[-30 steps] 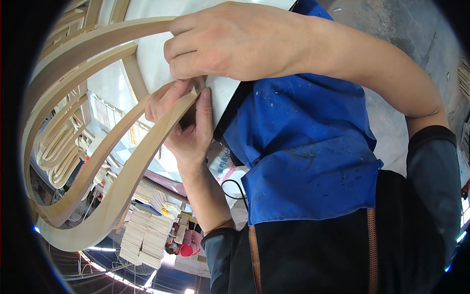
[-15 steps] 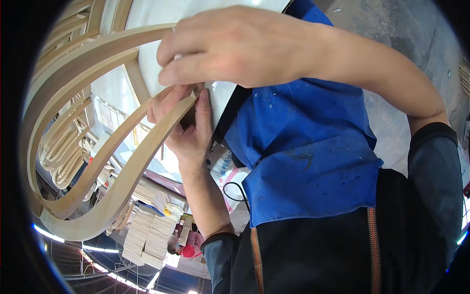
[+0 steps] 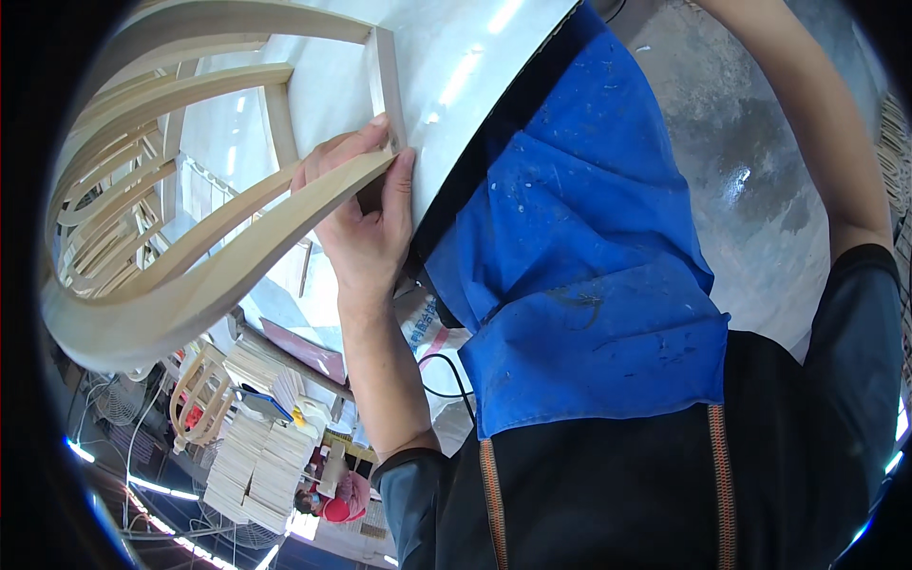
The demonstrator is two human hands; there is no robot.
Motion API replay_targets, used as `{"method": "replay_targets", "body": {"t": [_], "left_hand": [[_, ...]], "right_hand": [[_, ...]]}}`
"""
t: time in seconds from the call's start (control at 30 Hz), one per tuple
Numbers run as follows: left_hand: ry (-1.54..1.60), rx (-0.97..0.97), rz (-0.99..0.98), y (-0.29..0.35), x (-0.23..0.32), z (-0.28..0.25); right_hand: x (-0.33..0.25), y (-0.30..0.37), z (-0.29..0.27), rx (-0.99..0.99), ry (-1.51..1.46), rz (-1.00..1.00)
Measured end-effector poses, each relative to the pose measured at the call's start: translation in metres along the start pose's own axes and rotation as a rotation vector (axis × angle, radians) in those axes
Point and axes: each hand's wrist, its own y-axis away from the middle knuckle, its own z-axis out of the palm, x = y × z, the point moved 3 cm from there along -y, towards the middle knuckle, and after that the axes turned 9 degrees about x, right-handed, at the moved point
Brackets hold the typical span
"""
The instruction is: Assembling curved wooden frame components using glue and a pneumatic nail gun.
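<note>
My left hand (image 3: pixel 366 214) is closed around the near end of a pale curved wooden frame (image 3: pixel 252 252), thumb on one side and fingers on the other. At that corner the bent rail meets a straight wooden crosspiece (image 3: pixel 385 81). The frame looks like a bent chair part, though its exact kind is not certain. It rests on or just over a glossy white tabletop (image 3: pixel 456 85). My right forearm (image 3: pixel 788 95) reaches up past the top edge of the head view, so the right hand is out of sight.
More curved wooden frames (image 3: pixel 104 199) crowd the left side. A blue apron (image 3: pixel 598 285) hangs along the table's dark edge. Stacked wooden pieces (image 3: pixel 252 475) stand farther off at the lower left, near a person in pink (image 3: pixel 347 499). Bare concrete floor (image 3: pixel 741 180) lies to the right.
My right hand has left the frame's corner and gone up and right, out of view. My left hand keeps its grip at the corner. The frame appears higher in view.
</note>
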Motion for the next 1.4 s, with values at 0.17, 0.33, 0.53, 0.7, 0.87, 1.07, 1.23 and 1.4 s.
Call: {"method": "replay_targets", "body": {"t": [0.17, 0.33, 0.53, 0.7, 0.87, 1.07, 1.23, 1.4], "left_hand": [[0.045, -0.004, -0.023, -0.003, 0.003, 0.002], [0.057, -0.024, -0.029, -0.009, 0.005, 0.006], [0.078, -0.029, -0.208, 0.008, 0.002, -0.011], [0.032, -0.043, -0.017, -0.007, 0.005, 0.001], [-0.004, -0.024, -0.028, -0.003, 0.003, 0.001], [0.029, -0.005, -0.033, -0.004, 0.003, 0.003], [0.032, 0.014, 0.015, -0.003, -0.002, 0.003], [0.015, -0.002, -0.021, -0.001, -0.005, 0.0]], "right_hand": [[-0.038, -0.046, -0.052, -0.256, -0.042, 0.001], [-0.057, -0.054, -0.091, -0.396, 0.067, 0.093], [-0.072, 0.021, -0.113, -0.543, -1.065, 0.944], [-0.168, 0.045, -0.093, -0.49, -1.549, 1.181], [-0.192, 0.058, -0.067, -0.478, -1.711, 1.317], [-0.199, 0.061, -0.057, -0.518, -1.733, 1.289], [-0.2, 0.054, -0.058, -0.538, -1.836, 1.306], [-0.199, 0.054, -0.059, -0.551, -1.829, 1.34]]}}
